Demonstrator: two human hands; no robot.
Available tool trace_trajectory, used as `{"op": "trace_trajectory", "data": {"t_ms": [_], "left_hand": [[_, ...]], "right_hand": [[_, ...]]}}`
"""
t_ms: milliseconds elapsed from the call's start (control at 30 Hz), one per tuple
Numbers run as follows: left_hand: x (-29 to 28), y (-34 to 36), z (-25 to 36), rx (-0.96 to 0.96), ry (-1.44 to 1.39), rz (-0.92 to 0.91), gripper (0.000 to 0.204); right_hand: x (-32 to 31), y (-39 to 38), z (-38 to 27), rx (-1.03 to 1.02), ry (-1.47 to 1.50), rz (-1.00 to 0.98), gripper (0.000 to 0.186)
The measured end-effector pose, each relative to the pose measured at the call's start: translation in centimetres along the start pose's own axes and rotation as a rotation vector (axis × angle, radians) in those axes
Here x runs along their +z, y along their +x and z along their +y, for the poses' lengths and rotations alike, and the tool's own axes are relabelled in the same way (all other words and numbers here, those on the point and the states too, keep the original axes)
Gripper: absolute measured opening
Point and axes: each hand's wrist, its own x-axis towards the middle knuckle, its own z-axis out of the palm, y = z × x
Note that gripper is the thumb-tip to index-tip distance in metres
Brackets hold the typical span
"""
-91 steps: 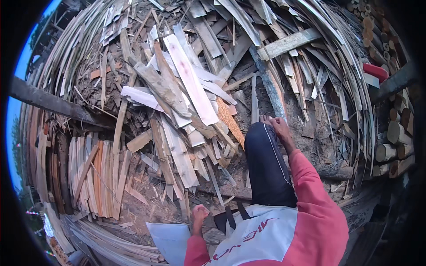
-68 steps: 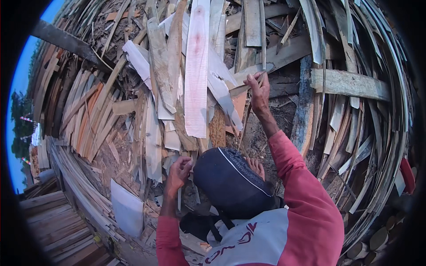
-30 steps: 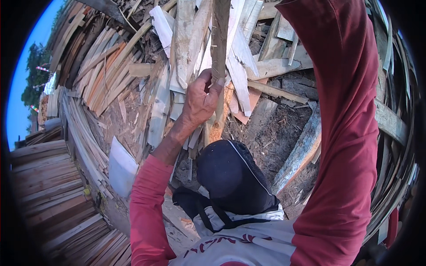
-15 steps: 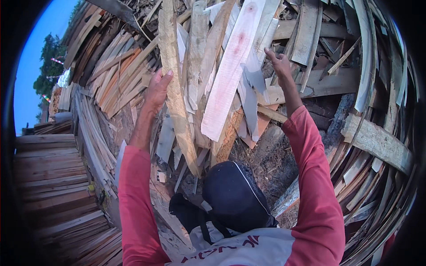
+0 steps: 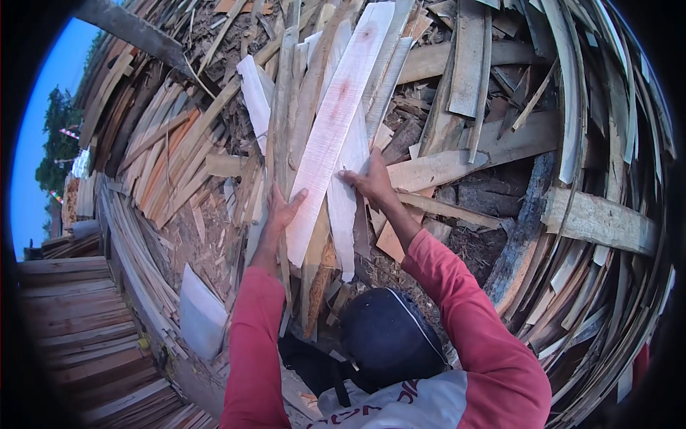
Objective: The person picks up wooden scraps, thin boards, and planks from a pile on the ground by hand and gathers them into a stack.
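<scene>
A loose bundle of long, thin wooden strips lies in front of me. On top is a pale, wide strip [image 5: 330,136] with reddish spots, and a second whitish strip [image 5: 341,222] crosses under it. My left hand [image 5: 281,218] clasps the bundle's left side, its thumb against the pale strip's edge and its fingers partly hidden beside the strips. From the right, my right hand [image 5: 375,184] grips the bundle, its thumb laid over the whitish strip and its other fingers along the outer side. Narrower, rough-edged brown strips [image 5: 289,93] lie along the left of the bundle.
Bent strips [image 5: 600,93] and a thick pale board [image 5: 600,220] crowd the right. Stacked boards [image 5: 71,307] stand at lower left, near a whitish slab [image 5: 201,314]. A dark rounded object [image 5: 389,332] is close below the bundle. A grey beam [image 5: 136,32] juts in at upper left.
My right hand has moved left and nearer, from beside the bundle onto it. My left hand has shifted from the rough brown strip at the left to the bundle's lower left side.
</scene>
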Motion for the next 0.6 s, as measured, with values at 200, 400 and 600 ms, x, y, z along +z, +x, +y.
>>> {"op": "trace_trajectory", "data": {"t_ms": [200,400,600], "left_hand": [[-0.5,0.0,-0.7,0.026,0.25,0.126,0.108],[-1.5,0.8,0.0,-0.085,0.163,0.228,0.109],[-1.2,1.1,-2.3,-0.107,0.096,0.12,0.122]], "right_hand": [[-0.4,-1.3,2.3,0.107,-0.205,0.007,0.094],[-1.9,0.5,3.7,0.238,-0.084,0.173,0.106],[-2.9,5.2,2.1,0.352,0.224,0.095,0.098]]}}
